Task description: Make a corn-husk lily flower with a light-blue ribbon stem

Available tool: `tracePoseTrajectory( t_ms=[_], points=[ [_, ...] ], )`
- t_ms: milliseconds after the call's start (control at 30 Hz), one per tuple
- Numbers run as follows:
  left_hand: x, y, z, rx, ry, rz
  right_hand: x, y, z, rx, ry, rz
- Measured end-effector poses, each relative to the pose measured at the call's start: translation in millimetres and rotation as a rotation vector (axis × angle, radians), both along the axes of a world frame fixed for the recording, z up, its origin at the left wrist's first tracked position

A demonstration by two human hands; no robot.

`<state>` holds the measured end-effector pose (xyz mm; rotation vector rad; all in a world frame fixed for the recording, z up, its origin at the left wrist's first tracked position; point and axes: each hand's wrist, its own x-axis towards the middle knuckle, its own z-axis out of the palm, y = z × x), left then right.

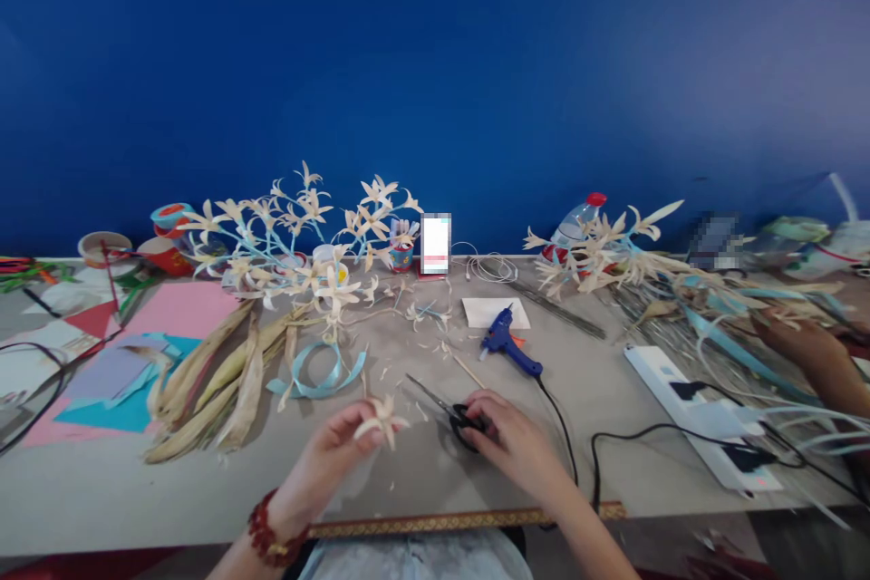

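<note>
1. Against a deep blue wall (435, 63), spread along a long grey table (204, 498) crowded with craft supplies.

2. Massed toward the back with sprays of pale flowers (262, 222) on light blue stems at left, and with a second cluster (612, 240) at right, near a clear bottle (577, 219) with a red cap.

3. Laid out at left with dried husks (204, 385) beside pink paper (173, 308), and, closer to centre, with a curl of light blue ribbon (319, 392).

4. Flanked at right by a white power strip (656, 372) and, nearer the middle, by a blue glue gun (507, 344).

5. Joined at far right by another person's hand (795, 344) among long strips; cannot tell whether holding any.

6. Touching black-handled scissors (441, 404) with right hand (513, 435), thumb and fingers at the handles; cannot tell whether firmly gripped. Pointed away and leftward, near pale scraps (444, 347).

7. Pinching a small pale flower (386, 422) in left hand (340, 439), petals outspread, over the table's front, left of the scissors.

8. Apparently at the stage of trimming or shaping a single bloom; next, would seem to call for a steady pinch, a secure hold on the handles and careful aim at the petals.
</note>
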<state>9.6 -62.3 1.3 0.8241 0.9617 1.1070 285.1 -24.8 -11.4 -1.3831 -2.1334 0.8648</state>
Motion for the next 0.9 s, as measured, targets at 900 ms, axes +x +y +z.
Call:
tracePoseTrajectory(
  t_ms=[900],
  points=[
    [-3.8,27.4,-7.1,0.153,-0.176,0.499,27.0,-33.5,-26.9,0.191,-0.071,-0.234]
  ],
)
